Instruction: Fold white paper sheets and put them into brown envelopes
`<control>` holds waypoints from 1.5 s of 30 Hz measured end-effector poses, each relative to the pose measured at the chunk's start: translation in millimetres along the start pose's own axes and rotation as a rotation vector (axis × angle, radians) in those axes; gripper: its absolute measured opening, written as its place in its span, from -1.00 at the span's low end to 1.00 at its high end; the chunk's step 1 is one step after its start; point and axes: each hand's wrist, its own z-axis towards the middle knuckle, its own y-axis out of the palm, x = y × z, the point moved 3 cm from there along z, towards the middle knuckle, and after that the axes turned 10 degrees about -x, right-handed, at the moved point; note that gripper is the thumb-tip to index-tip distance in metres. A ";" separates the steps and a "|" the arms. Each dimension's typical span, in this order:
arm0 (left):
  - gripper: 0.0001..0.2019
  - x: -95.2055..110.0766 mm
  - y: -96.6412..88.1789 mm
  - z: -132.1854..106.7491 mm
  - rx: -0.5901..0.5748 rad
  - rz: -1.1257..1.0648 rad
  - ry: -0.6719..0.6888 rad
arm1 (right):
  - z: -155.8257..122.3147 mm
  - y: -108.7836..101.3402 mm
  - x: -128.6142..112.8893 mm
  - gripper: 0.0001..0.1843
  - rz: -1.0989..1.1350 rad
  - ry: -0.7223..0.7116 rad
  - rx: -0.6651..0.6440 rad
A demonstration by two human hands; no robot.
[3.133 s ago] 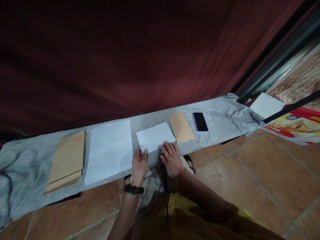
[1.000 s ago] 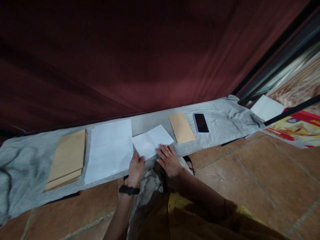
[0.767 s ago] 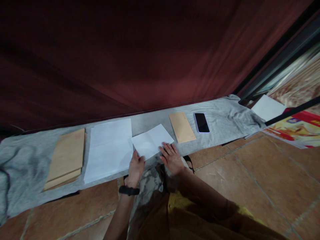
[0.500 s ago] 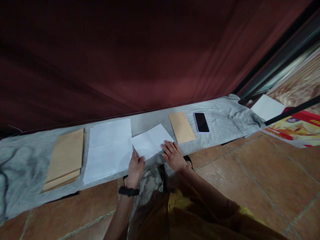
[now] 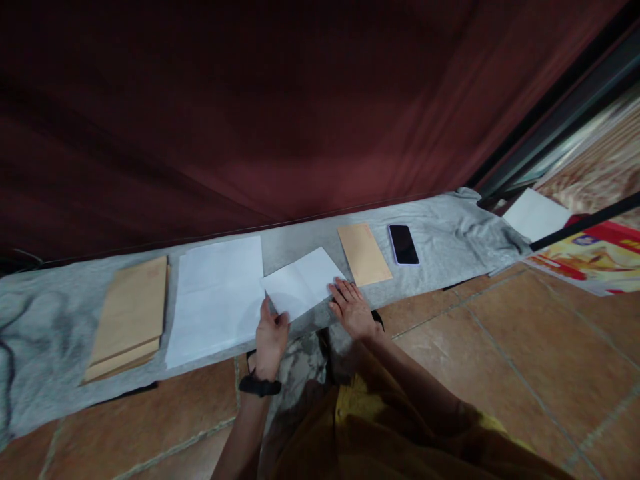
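Observation:
A folded sheet of white paper [image 5: 303, 281] lies at an angle on the grey cloth before me. My left hand [image 5: 271, 333], with a dark band at the wrist, grips its near left edge between thumb and fingers. Flat on the paper's right corner rests my right hand [image 5: 351, 309], fingers stretched out. To the left is a stack of white paper sheets [image 5: 217, 300], close to the folded sheet's left corner. One brown envelope [image 5: 364, 253] lies just beyond my right hand.
A stack of brown envelopes [image 5: 131, 303] sits at the left on the grey cloth [image 5: 445, 233]. A phone [image 5: 403, 245] lies right of the single envelope. Behind hangs a dark red curtain [image 5: 300, 120]. A colourful box [image 5: 600, 257] is at the far right, above the tiled floor [image 5: 480, 353].
My right hand has slid slightly to the right along the paper's edge. My left hand has shifted very little; the paper lies almost where it was.

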 end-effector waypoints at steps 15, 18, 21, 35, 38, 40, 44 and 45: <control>-0.51 58.8 33.8 -67.8 0.178 0.921 0.316 | -9.5 1.4 -33.2 -0.47 0.026 -0.053 -0.064; -0.49 56.9 52.7 -66.4 0.130 0.878 0.518 | -9.7 2.2 -37.4 -0.45 0.030 -0.091 -0.097; -0.42 44.2 64.6 -57.1 0.070 0.819 0.555 | -8.1 3.7 -38.3 -0.44 0.033 -0.099 -0.102; -0.32 6.2 52.9 -55.3 0.064 0.766 0.532 | 1.3 -3.0 -21.3 -0.47 0.024 -0.036 -0.078; -0.32 1.6 47.4 -58.6 0.077 0.755 0.518 | 3.1 -4.9 -14.0 -0.48 0.022 -0.023 -0.051; -0.31 -0.4 44.9 -60.2 0.087 0.747 0.509 | 4.0 -4.3 -9.0 -0.49 0.018 -0.010 -0.037; -0.32 -2.5 41.3 -62.3 0.114 0.721 0.473 | 4.1 -1.3 -2.4 -0.47 0.010 -0.009 -0.034; -0.32 -2.8 40.4 -62.9 0.119 0.715 0.461 | 3.9 -0.7 -1.5 -0.47 0.010 -0.009 -0.033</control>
